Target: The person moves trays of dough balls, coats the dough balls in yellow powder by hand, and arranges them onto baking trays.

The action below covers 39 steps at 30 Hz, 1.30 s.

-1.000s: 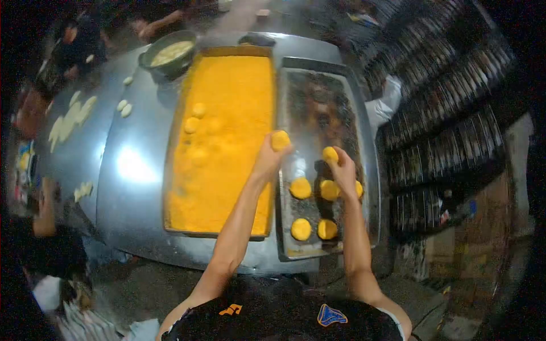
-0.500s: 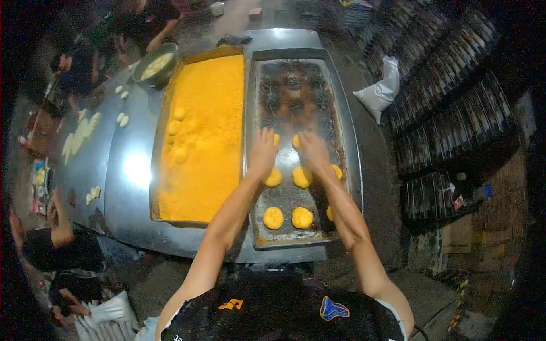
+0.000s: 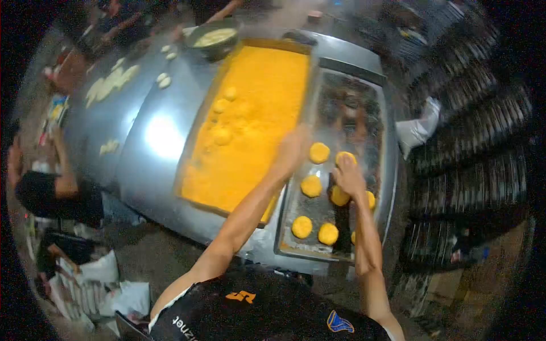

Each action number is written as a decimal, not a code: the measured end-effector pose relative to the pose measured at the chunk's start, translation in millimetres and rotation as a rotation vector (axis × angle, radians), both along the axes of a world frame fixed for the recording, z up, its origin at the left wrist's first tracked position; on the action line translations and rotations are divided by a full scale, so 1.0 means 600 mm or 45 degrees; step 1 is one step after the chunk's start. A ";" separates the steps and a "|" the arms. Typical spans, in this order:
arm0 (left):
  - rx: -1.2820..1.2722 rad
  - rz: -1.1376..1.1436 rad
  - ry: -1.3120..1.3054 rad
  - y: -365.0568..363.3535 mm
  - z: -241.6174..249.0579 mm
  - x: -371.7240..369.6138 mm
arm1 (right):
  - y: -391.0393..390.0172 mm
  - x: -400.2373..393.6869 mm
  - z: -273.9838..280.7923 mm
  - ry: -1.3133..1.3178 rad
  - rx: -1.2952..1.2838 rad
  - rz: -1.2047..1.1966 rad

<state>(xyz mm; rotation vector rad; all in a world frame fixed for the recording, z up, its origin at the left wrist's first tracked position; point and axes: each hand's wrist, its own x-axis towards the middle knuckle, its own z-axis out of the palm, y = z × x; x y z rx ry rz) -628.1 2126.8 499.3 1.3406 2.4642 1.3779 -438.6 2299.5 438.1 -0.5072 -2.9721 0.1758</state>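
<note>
On the dark metal baking tray [image 3: 355, 85], several round, flat dough pieces coated in yellow crumbs lie in rows. My right hand [image 3: 349, 177] rests with outstretched fingers on one coated dough piece [image 3: 345, 157]; its fingertips touch the near side. Smeared by motion, my left hand [image 3: 293, 149] is over the border between the baking tray and a tray of yellow crumbs [image 3: 264, 85]; its fingers cannot be made out. A coated dough piece [image 3: 319, 152] lies just right of it. A few crumb-covered lumps [image 3: 223, 136] sit in the crumbs.
A bowl [image 3: 211, 52] of pale dough pieces stands at the table's far side. More pale dough [image 3: 111, 85] lies on the metal table [image 3: 153, 105] at left. Other people work along the left edge. Stacked trays [image 3: 466, 136] and a white sack [image 3: 420, 128] are at right.
My view has swung left, so the trays appear farther right. My left hand has come off the far-row dough piece toward the crumb tray. My right hand stays at its dough piece.
</note>
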 end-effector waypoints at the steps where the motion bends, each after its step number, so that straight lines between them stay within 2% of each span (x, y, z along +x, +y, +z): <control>1: 0.074 0.248 0.079 -0.047 -0.040 -0.052 | -0.016 -0.010 0.042 -0.038 -0.109 -0.056; 3: -0.125 0.878 0.230 -0.160 -0.071 -0.142 | -0.042 -0.044 0.122 -0.078 -0.185 -0.091; 4: -0.425 1.250 0.286 -0.205 -0.063 -0.163 | -0.070 -0.070 0.140 0.184 -0.310 -0.178; 5: -0.420 1.273 0.273 -0.223 -0.070 -0.167 | -0.098 -0.101 0.146 0.445 -0.439 -0.262; 6: -0.476 1.214 0.236 -0.244 -0.077 -0.167 | -0.122 -0.140 0.140 0.532 -0.379 -0.117; 7: -0.533 1.151 0.201 -0.265 -0.082 -0.170 | -0.160 -0.192 0.152 0.549 -0.382 -0.011; 9: -0.382 0.740 -0.210 -0.284 -0.039 -0.165 | -0.217 -0.309 0.131 0.554 -0.641 0.163; 10: -0.372 0.763 -0.214 -0.292 -0.053 -0.165 | -0.232 -0.381 0.103 0.494 -0.615 0.299; 12: 0.067 0.621 -0.163 -0.306 -0.088 -0.167 | -0.277 -0.507 0.078 0.477 -0.503 0.458; 13: 0.078 0.638 -0.162 -0.315 -0.088 -0.170 | -0.289 -0.574 0.056 0.411 -0.499 0.479; 15: 0.353 0.705 -0.551 -0.334 -0.085 -0.170 | -0.296 -0.678 0.022 0.338 -0.494 0.507; 16: 0.403 0.683 -0.600 -0.348 -0.130 -0.178 | -0.297 -0.712 0.007 0.173 -0.281 0.588; 17: 0.401 0.689 -0.607 -0.361 -0.117 -0.184 | -0.305 -0.731 0.016 0.008 -0.068 0.660; 18: 0.557 0.630 -0.938 -0.375 -0.104 -0.185 | -0.306 -0.742 0.025 -0.107 0.136 0.642; 19: 0.709 0.562 -1.270 -0.387 -0.083 -0.183 | -0.308 -0.736 0.034 -0.119 0.126 0.641; 22: 0.865 0.494 -1.507 -0.379 -0.057 -0.197 | -0.280 -0.688 0.054 -0.024 0.291 0.661; 23: 0.977 0.464 -1.607 -0.368 -0.054 -0.200 | -0.267 -0.652 0.061 0.025 -0.263 0.486; 24: 1.016 0.317 -1.661 -0.356 -0.049 -0.202 | -0.250 -0.613 0.072 0.095 -0.806 0.286; 26: 1.020 0.151 -1.689 -0.313 -0.056 -0.204 | -0.211 -0.510 0.120 0.504 -0.987 0.143; 28: 1.001 -0.022 -1.730 -0.261 -0.056 -0.193 | -0.153 -0.385 0.157 0.682 -1.538 -0.074; 30: 0.829 -0.094 -1.775 -0.190 -0.049 -0.176 | -0.064 -0.250 0.141 0.857 -1.614 -0.297; 31: 0.780 -0.164 -1.792 -0.141 -0.050 -0.166 | -0.010 -0.171 0.114 0.857 -1.347 -0.406; 32: 0.638 -0.180 -1.497 -0.085 -0.055 -0.157 | 0.031 -0.102 0.083 1.018 -1.321 -0.516; 33: 0.515 -0.186 -1.196 -0.036 -0.055 -0.144 | 0.083 -0.034 0.035 0.969 -1.053 -0.708; 34: 0.484 -0.249 -1.066 0.008 -0.020 -0.118 | 0.092 0.007 0.043 0.970 -0.999 -0.776; 35: 0.460 -0.278 -1.072 0.053 -0.019 -0.106 | 0.103 0.043 0.052 0.960 -0.949 -0.838; 37: 0.237 -0.248 -0.425 0.133 -0.028 -0.091 | 0.128 0.076 0.037 0.830 -0.998 -0.865; 38: 0.222 -0.272 -0.425 0.160 -0.033 -0.084 | 0.119 0.075 0.055 0.772 -0.951 -0.835; 39: 0.101 -0.256 -0.070 0.181 -0.038 -0.085 | 0.113 0.074 0.076 0.715 -0.904 -0.805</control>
